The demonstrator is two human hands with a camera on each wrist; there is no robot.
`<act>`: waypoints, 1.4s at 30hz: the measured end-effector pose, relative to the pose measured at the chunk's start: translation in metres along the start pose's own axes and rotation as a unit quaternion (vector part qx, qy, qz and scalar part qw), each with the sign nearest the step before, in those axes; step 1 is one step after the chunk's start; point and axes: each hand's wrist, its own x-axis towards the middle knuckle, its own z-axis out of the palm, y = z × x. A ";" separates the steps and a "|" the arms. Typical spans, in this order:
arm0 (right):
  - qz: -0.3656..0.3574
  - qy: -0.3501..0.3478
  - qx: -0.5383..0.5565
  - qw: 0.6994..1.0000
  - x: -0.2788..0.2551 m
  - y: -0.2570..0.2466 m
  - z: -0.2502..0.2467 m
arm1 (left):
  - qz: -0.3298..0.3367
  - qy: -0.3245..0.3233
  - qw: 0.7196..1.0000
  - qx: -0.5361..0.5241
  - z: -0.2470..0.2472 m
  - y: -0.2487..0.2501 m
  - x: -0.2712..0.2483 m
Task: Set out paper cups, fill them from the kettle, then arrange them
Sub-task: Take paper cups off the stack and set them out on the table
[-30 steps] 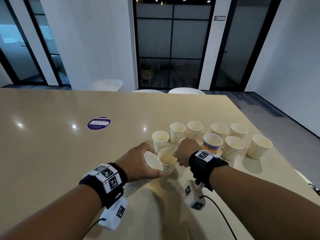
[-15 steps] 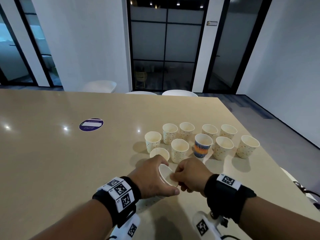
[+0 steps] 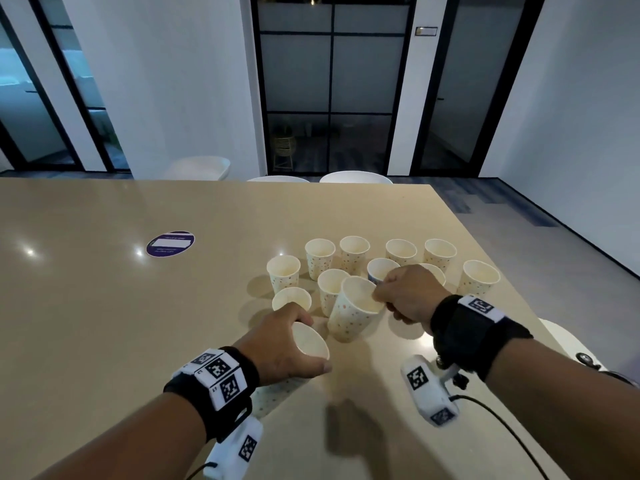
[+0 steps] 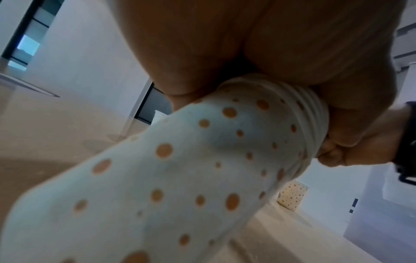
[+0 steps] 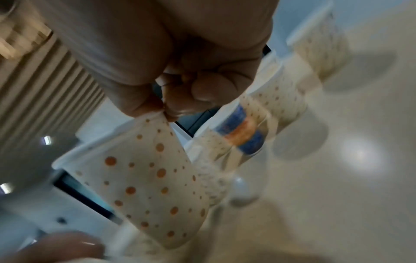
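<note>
My left hand grips a stack of dotted paper cups lying sideways, its open mouth facing right. My right hand pinches the rim of a single dotted cup, held tilted above the beige table; the right wrist view shows thumb and finger on that cup. Several dotted cups stand upright beyond my hands. A blue and orange cup stands among them, mostly hidden behind my right hand in the head view. No kettle is in view.
A round purple sticker lies on the table to the left. The table's right edge runs close by the outermost cup. White chair backs stand at the far edge.
My right hand has pulled one cup off the stack and carried it up and right, toward the standing cups. My left hand still holds the stack in about the same place.
</note>
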 end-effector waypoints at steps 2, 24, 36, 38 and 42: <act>-0.003 -0.006 -0.129 0.992 0.011 0.007 0.006 | -0.004 0.009 1.000 0.003 0.002 0.005 0.001; 0.066 -0.204 0.128 0.968 -0.041 0.041 -0.003 | 0.079 0.032 0.995 -0.057 0.038 0.076 -0.001; -0.011 -0.154 -0.072 0.985 -0.025 0.070 -0.036 | 0.062 0.019 0.997 -0.035 0.087 0.095 0.014; 0.004 -0.144 -0.055 0.988 -0.018 0.075 -0.045 | 0.059 0.014 0.998 -0.024 0.091 0.092 0.016; 0.035 -0.205 0.022 0.978 -0.009 0.086 -0.063 | 0.047 0.022 0.998 -0.040 0.094 0.088 0.014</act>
